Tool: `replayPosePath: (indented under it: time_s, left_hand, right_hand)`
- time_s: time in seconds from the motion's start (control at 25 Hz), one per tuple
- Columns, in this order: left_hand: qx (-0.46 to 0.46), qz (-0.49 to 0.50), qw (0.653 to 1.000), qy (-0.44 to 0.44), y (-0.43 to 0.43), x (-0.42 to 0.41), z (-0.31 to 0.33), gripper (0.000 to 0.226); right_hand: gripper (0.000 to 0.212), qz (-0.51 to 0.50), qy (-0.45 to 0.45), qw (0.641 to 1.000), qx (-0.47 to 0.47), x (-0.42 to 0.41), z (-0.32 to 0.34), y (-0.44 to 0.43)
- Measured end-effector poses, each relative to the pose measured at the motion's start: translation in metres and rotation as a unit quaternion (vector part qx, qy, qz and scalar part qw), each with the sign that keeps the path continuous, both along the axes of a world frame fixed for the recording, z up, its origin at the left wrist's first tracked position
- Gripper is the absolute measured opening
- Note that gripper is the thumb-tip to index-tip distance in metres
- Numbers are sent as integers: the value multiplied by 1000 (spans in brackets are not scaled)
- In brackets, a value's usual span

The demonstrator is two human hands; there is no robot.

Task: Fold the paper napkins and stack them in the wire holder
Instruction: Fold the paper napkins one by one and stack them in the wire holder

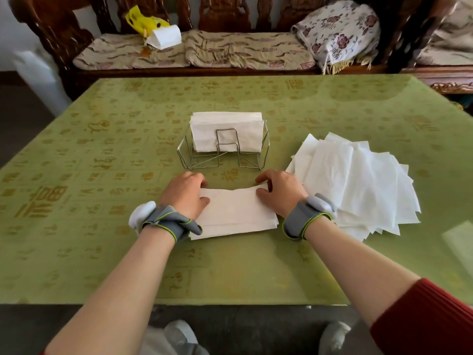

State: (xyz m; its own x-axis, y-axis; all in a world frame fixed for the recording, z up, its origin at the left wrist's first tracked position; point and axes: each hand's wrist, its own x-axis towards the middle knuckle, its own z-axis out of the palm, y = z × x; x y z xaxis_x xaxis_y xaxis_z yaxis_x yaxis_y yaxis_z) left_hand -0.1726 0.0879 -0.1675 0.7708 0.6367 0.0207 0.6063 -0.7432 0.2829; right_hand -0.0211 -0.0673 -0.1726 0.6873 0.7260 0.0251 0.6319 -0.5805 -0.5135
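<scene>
Napkins fill the middle of the green surface (102,155) in three lots. One thin white napkin (236,213), soft and faintly creased, lies folded into a long rectangle nearest the person, its layered edges showing along the near side. The left hand (185,194) lies flat on its left end, fingers curled over the far edge and thumb pressing the paper. The right hand (279,192) holds the far right corner, where the paper lifts slightly, pinched between thumb and fingertips. Both wrists wear grey straps edged in bright green, each with a white pod attached.

Just beyond the hands stands the wire holder (224,155), a bare frame of thin silver rod with a squared loop at the front. A stack of folded napkins (226,130) stands upright in it, leaning toward its back. To the right, near the right hand, a loose pile of unfolded napkins (358,185) lies fanned out, square sheets overlapping at skewed angles.

The surface is a glossy olive cloth patterned with gold characters. Behind it runs a dark carved wooden bench (225,11) with flat patterned cushions, a yellow plastic bag (143,20) beside a white packet, and a floral bundle (337,34) with a fringe at the right end.
</scene>
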Motion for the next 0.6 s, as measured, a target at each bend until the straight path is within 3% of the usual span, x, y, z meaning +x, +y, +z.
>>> replayPosePath:
  time_s: [0.12,0.24,0.44,0.52,0.6]
  left_hand:
    - [31,-12,998,46,-3,-5,7,32]
    - [-24,-10,998,62,-5,-3,9,33]
    - [-38,1,993,113,-12,-1,15,7]
    - [-26,1,999,-19,-14,-2,18,4]
    - [-81,29,964,-250,-15,-2,29,13]
  right_hand:
    - [35,23,-4,999,-26,1,6,-1]
    - [54,60,22,993,-95,-1,16,-3]
    - [38,87,-14,983,-164,-5,22,-1]
    - [22,83,2,995,-59,-7,23,0]
    - [13,39,90,985,142,-11,28,3]
